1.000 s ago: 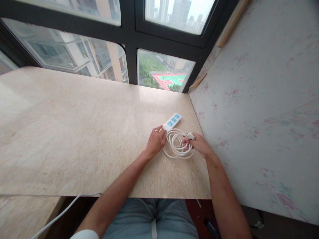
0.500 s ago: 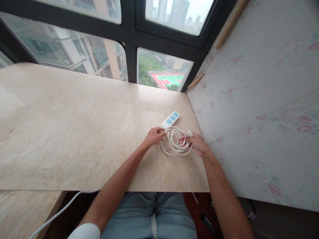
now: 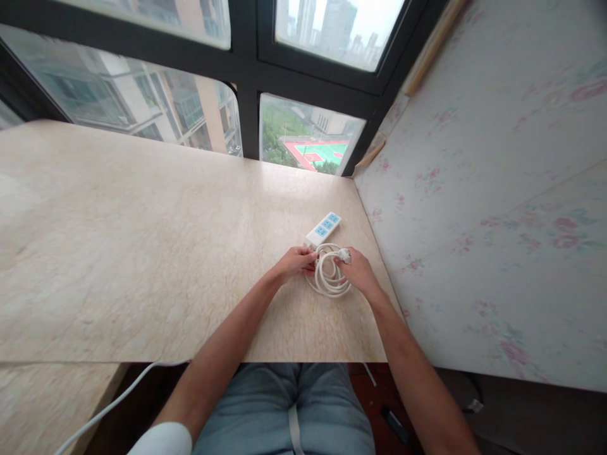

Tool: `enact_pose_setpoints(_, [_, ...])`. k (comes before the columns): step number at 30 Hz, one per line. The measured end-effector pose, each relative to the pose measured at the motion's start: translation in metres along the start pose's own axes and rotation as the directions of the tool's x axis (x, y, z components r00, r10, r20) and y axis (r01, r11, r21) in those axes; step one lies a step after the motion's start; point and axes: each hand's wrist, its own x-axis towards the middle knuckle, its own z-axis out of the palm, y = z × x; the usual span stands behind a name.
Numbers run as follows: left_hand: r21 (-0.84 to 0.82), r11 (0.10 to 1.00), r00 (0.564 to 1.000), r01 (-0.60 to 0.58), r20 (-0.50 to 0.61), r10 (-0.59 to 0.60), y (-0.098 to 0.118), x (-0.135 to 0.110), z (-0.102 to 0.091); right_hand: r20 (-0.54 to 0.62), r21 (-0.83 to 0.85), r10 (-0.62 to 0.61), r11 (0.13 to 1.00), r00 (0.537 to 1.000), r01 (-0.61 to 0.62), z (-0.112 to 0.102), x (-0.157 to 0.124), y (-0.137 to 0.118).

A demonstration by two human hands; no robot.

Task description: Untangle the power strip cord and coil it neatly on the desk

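A white power strip [image 3: 323, 229] with blue sockets lies slantwise on the marble-patterned sill. Just in front of it is its white cord [image 3: 327, 292], wound in several loose loops. My left hand [image 3: 298, 262] is closed on the left side of the coil, near the strip's lower end. On the coil's right side, my right hand [image 3: 355, 268] grips the cord, with the white plug [image 3: 344, 255] at its fingertips. Some fingers of both hands are hidden behind the loops.
The stone sill [image 3: 142, 253] stretches far to the left. A floral-papered wall [image 3: 474, 221] rises close on the right, and dark-framed windows [image 3: 250, 95] stand behind. Another white cable [image 3: 109, 404] hangs over the front edge at lower left.
My right hand has moved left with the plug, drawing the right side of the coil inward, so the loops look tighter. My left hand stays nearly in place.
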Motion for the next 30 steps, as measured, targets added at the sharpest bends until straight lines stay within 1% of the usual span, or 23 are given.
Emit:
enact_pose_setpoints(1, [-0.003, 1.000, 1.000, 0.007, -0.005, -0.007, 0.000, 0.000, 0.000, -0.012, -0.074, -0.037, 0.997, 0.999, 0.036, 0.001, 0.001, -0.001])
enact_pose_setpoints(3, [0.006, 1.000, 0.999, 0.009, -0.031, -0.009, -0.001, 0.001, 0.000, -0.019, -0.190, -0.067, 0.980, 0.998, 0.062, 0.002, 0.004, 0.000])
enact_pose_setpoints(5, [0.039, 0.999, 0.997, 0.002, -0.083, 0.002, -0.001, 0.001, 0.001, -0.025, -0.230, -0.057, 0.972, 0.998, 0.050, 0.003, 0.007, 0.003])
enact_pose_setpoints(7, [0.103, 0.995, 0.989, -0.001, -0.148, 0.017, -0.001, 0.002, 0.002, -0.039, -0.178, -0.052, 0.983, 0.998, 0.044, 0.004, 0.010, 0.008])
enact_pose_setpoints(10, [0.237, 0.971, 0.972, -0.002, -0.229, 0.058, -0.002, 0.004, 0.003, -0.034, 0.026, -0.088, 0.996, 0.996, 0.089, 0.005, 0.011, 0.016])
enact_pose_setpoints(13, [0.316, 0.948, 0.952, -0.019, -0.284, 0.114, -0.005, 0.005, 0.004, -0.008, 0.178, -0.152, 0.972, 0.988, 0.151, 0.003, 0.009, 0.022])
enact_pose_setpoints(15, [0.343, 0.939, 0.939, -0.033, -0.311, 0.146, -0.007, 0.006, 0.005, 0.005, 0.204, -0.185, 0.962, 0.983, 0.181, 0.002, 0.007, 0.023])
enact_pose_setpoints(17, [0.348, 0.936, 0.931, -0.042, -0.327, 0.164, -0.007, 0.005, 0.006, 0.015, 0.177, -0.193, 0.966, 0.981, 0.188, 0.002, 0.006, 0.022])
enact_pose_setpoints(20, [0.260, 0.964, 0.941, -0.046, -0.314, 0.130, -0.004, 0.004, 0.007, 0.039, 0.089, -0.153, 0.985, 0.987, 0.149, 0.003, 0.008, 0.020])
enact_pose_setpoints(23, [0.155, 0.987, 0.969, -0.035, -0.236, 0.071, -0.001, 0.001, 0.007, 0.048, -0.010, -0.110, 0.994, 0.993, 0.110, 0.007, 0.012, 0.017])
enact_pose_setpoints(25, [0.145, 0.989, 0.978, -0.028, -0.200, 0.057, -0.001, 0.000, 0.006, 0.035, -0.079, -0.095, 0.992, 0.995, 0.097, 0.011, 0.015, 0.015])
enact_pose_setpoints(27, [0.159, 0.986, 0.983, -0.041, -0.170, 0.068, -0.001, 0.000, 0.006, 0.020, -0.122, -0.072, 0.990, 0.997, 0.074, 0.014, 0.018, 0.014])
enact_pose_setpoints(30, [0.162, 0.984, 0.991, -0.069, -0.102, 0.086, -0.002, -0.001, 0.005, 0.019, -0.083, -0.037, 0.996, 0.999, 0.038, 0.018, 0.023, 0.015])
